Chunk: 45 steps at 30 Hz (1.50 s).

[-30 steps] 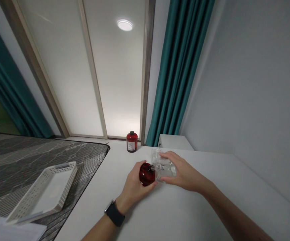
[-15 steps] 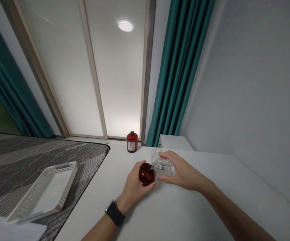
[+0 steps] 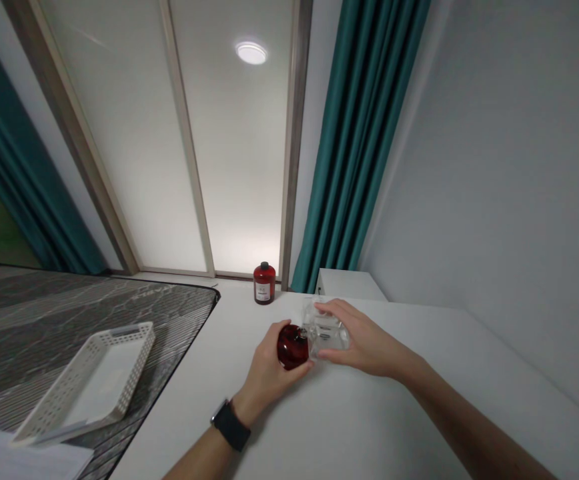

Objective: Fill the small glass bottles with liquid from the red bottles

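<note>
My left hand (image 3: 269, 365), with a dark watch on its wrist, is closed around a dark red glass bottle (image 3: 292, 348). My right hand (image 3: 357, 339) grips a clear, see-through bottle (image 3: 330, 335) with small dark print on it. The clear bottle lies tilted, its narrow end against the top of the red one. Both are held just above or on the white table (image 3: 369, 420); whether they touch it I cannot tell. Farther back stands a second red bottle (image 3: 264, 283), upright, with a dark cap and a white label.
To the left, a white perforated basket (image 3: 134, 380) sits on a grey striped surface (image 3: 169, 313), with white paper (image 3: 29, 460) near its front end. Behind the table are a white cabinet (image 3: 352, 283), a teal curtain (image 3: 364, 133) and frosted door panels (image 3: 239, 167).
Almost nothing differs. The clear bottle and my right hand have shifted very slightly left; the red bottle stays in my left hand.
</note>
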{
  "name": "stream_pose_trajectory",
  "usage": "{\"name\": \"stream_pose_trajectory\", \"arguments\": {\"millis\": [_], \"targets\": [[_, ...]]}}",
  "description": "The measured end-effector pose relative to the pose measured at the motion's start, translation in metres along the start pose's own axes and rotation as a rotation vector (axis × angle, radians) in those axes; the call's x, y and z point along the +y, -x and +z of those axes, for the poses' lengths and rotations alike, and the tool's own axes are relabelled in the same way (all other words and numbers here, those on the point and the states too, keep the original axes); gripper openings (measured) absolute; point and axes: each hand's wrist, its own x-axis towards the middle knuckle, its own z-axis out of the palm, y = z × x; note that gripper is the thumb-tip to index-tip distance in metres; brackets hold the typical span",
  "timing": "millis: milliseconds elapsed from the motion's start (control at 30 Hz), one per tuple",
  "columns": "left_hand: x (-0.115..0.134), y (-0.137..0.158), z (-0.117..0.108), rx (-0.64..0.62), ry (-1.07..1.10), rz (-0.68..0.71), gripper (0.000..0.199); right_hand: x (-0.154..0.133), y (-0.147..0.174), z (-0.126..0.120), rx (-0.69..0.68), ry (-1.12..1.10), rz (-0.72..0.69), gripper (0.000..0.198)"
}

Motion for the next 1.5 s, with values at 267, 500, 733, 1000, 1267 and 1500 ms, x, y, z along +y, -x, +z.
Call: {"name": "stream_pose_trajectory", "arguments": {"millis": [267,500,733,1000,1267,1500], "targets": [[-0.002,-0.001,0.001,0.004,-0.004,-0.002,0.068,-0.001,-0.002,0.0,-0.003,0.001,0.003,0.069],[-0.004,0.001,0.001,0.017,-0.004,-0.004,0.068,-0.001,-0.003,0.0,-0.004,0.001,0.01,0.07],[-0.003,0.001,0.001,0.032,0.019,-0.002,0.066,-0.004,-0.005,-0.001,-0.001,-0.003,0.006,0.07],[-0.001,0.001,0.001,0.043,0.046,-0.027,0.065,-0.007,-0.009,-0.003,-0.012,0.011,0.017,0.069],[-0.003,0.002,0.003,0.046,0.057,-0.051,0.065,-0.01,-0.011,-0.005,-0.029,0.02,0.03,0.069],[-0.001,0.002,0.002,0.063,0.036,-0.033,0.064,-0.01,-0.012,-0.005,-0.029,0.013,0.017,0.067]]}}
